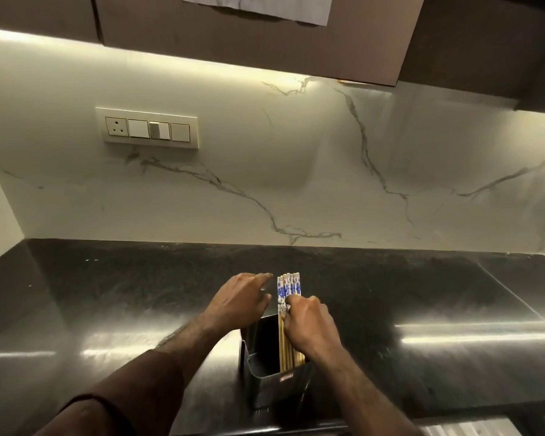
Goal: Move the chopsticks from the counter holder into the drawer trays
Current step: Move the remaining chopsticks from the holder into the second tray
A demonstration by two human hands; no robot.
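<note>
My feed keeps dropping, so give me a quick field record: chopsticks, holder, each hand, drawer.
chopsticks: bundled, standing in the holder, blue-patterned tops up
holder: black, on the dark counter near its front edge
right hand: fingers curled round the bundle
left hand: open, beside the bundle, holding nothing
drawer: trays not clearly in view

A glossy black speckled stone counter (390, 294) runs below the white marble-veined wall. 1 black rectangular plastic holder (276, 382) stands upright on it, directly beneath the gripping hand, near the front edge.
</note>
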